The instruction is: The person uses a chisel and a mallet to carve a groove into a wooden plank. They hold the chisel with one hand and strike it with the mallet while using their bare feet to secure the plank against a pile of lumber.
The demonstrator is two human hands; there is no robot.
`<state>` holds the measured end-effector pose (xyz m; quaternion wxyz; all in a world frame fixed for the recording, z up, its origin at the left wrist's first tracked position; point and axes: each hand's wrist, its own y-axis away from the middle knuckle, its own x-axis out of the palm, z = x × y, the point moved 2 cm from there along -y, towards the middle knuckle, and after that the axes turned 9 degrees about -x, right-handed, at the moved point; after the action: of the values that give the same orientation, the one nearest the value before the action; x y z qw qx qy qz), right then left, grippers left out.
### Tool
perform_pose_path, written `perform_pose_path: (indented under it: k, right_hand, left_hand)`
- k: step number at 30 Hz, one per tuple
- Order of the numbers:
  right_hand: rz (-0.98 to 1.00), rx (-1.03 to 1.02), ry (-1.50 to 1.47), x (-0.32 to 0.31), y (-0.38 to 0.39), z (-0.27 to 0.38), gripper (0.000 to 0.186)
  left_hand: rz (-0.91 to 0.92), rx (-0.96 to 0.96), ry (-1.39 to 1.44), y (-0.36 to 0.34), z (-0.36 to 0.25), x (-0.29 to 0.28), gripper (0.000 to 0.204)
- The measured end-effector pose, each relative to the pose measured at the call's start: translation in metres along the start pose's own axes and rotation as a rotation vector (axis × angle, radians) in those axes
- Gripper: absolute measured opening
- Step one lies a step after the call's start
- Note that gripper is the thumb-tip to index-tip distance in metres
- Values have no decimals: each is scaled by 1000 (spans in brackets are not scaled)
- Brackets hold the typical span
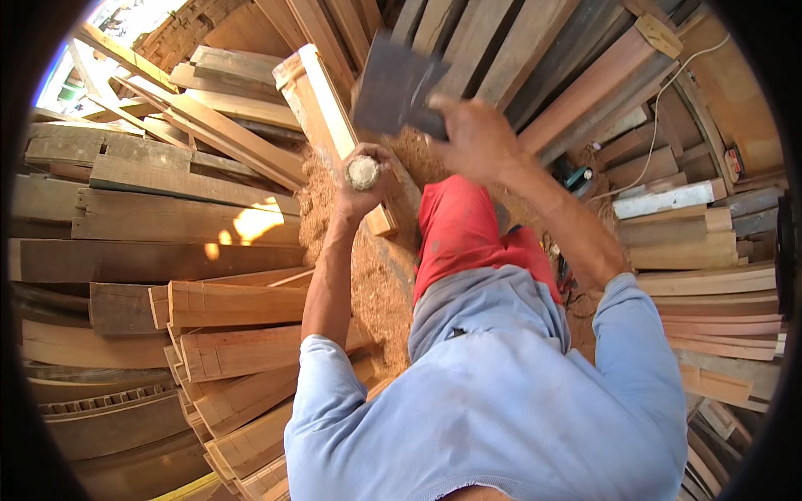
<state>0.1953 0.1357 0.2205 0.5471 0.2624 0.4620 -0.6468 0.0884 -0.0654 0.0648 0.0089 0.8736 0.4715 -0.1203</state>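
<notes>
My left hand [345,193] is wrapped round an upright chisel-like tool; only the pale, frayed round end of its handle [362,173] shows, and the hand hides its lower part. Beneath that hand runs a long light-coloured wooden beam [321,98], slanting from the upper left toward my red-trousered knee. In my right hand [480,138], up and to the right of the handle, is a dark, flat, rectangular block [399,85], smeared by motion. The block is apart from the handle end. My right fingers close on its lower right edge.
Stacked planks [150,217] fill the left side, with cut boards [242,302] nearer me. Long thick timbers [576,92] lean at the upper right, and more boards [710,292] lie at the right. Wood shavings [376,292] cover the ground. A thin pale cord [656,125] hangs at right.
</notes>
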Motion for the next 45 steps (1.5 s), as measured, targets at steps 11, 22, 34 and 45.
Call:
perform_pose_path:
  k: [11,22,34,45]
  right_hand:
    - [213,-70,190,51,14,-14,20]
    - [-126,181,-497,2,34,7,26]
    - [-375,143,-709,-2,67,-9,21]
    - [-350,220,-908,47,103,-12,15]
  left_hand:
    - [62,-65,7,4,26,9,19]
    - [-92,8,172,7,-35,0,13]
    - [16,-238,-849,61,4,-23,89]
    - [41,-225,-658,100,84,7,91]
